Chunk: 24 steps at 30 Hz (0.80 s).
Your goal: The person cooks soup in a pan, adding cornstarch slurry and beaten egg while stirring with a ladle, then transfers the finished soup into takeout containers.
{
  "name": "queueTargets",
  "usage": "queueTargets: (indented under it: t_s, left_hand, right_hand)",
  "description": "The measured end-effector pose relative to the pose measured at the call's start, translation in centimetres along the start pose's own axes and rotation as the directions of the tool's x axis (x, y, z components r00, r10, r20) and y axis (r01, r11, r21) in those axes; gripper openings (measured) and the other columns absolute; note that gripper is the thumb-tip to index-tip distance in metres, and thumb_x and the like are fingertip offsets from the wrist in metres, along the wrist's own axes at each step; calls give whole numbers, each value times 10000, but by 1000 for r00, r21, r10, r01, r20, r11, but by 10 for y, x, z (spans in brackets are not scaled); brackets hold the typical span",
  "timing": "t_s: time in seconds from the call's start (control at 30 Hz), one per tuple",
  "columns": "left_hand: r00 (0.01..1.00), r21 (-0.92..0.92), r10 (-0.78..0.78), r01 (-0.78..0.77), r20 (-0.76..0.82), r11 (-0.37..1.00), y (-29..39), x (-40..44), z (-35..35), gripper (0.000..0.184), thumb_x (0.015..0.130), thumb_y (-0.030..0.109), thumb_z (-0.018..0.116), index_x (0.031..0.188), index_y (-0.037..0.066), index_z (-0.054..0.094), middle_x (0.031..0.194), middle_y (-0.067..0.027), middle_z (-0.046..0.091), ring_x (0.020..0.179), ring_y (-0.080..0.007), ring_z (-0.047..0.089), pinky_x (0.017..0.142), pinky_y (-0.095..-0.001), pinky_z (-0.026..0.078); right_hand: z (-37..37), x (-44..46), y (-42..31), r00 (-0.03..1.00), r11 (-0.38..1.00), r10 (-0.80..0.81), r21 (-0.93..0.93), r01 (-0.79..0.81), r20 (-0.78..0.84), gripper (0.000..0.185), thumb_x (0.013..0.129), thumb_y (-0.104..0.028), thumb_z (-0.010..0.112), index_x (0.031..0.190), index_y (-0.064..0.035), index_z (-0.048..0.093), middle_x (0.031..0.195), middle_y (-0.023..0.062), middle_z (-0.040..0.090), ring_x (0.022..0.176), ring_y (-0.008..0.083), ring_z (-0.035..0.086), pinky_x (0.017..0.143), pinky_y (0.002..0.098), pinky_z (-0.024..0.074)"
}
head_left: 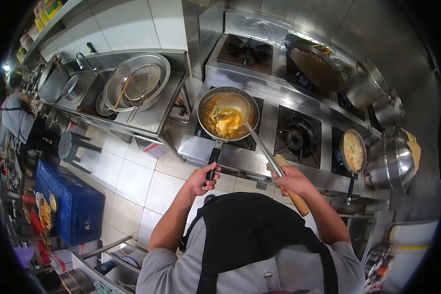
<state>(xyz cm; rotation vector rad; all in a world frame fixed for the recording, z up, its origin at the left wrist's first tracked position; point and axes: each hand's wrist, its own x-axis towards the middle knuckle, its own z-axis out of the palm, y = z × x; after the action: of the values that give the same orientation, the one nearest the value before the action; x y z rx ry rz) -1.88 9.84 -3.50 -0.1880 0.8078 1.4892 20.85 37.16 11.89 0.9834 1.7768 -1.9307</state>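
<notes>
My left hand [202, 180] is closed round the black handle of a frying pan [214, 158], which sits on the left front burner. Brown broth fills the pan, with a yellow, egg-like mass [226, 126] and some green bits in it. My right hand [295, 182] grips a long ladle [265, 151] by its wooden handle. The ladle's round metal bowl rests in the broth at the pan's upper right, partly over the egg-like mass.
Right of the pan is a bare burner [297, 137], then a smaller pan of pale food [353, 151]. A large wok [316, 66] and pots [365, 85] stand behind. At left are a steel basin [162, 83], a blue crate [85, 206], a stool [73, 144] and another person [17, 117].
</notes>
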Motion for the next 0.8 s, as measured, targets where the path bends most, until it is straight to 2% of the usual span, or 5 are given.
queueTargets:
  t_s: [0.13, 0.2, 0.23, 0.33, 0.8]
  left_hand:
    - [1000, -8, -6, 6, -7, 1000, 1, -1, 3, 335, 1034, 413, 563, 1067, 80, 543, 765, -42, 568, 431, -91, 380, 369, -236, 288]
    - [1000, -7, -7, 7, -5, 1000, 2, -2, 5, 333, 1035, 412, 562, 1065, 81, 543, 762, -42, 570, 430, -91, 379, 368, -236, 287]
    - [1000, -9, -8, 8, -5, 1000, 2, -3, 6, 331, 1036, 411, 560, 1062, 82, 544, 759, -43, 572, 430, -92, 378, 367, -236, 286]
    - [1000, -5, -12, 12, -20, 1000, 3, -5, 8, 325, 1038, 408, 559, 1060, 84, 545, 762, -42, 573, 429, -92, 379, 365, -236, 286]
    - [998, 62, -19, 23, -59, 998, 5, -6, 7, 345, 1051, 425, 515, 1107, 89, 571, 708, -17, 521, 422, -78, 373, 359, -233, 258]
  right_hand:
    - [-6, 13, 10, 992, 975, -85, -214, 63, -94, 144, 833, -71, 611, 957, -26, 551, 686, 53, 543, 563, 153, 601, 496, 352, 484]
    - [-8, 23, 3, 925, 797, -317, -587, 140, -210, 181, 786, -90, 633, 920, 11, 566, 721, 163, 618, 635, 293, 670, 593, 420, 520]
    - [-11, 31, 2, 923, 797, -320, -587, 142, -212, 181, 786, -90, 633, 920, 11, 566, 721, 163, 618, 635, 293, 670, 593, 420, 520]
    - [-23, 60, -4, 828, 600, -482, -797, 72, -288, 216, 791, -110, 632, 950, 31, 594, 880, 330, 648, 896, 500, 650, 805, 535, 507]
    - [-32, 119, -19, 889, 415, -416, -910, -3, -193, 300, 845, -78, 583, 1120, 37, 562, 964, 315, 681, 978, 478, 666, 892, 539, 523]
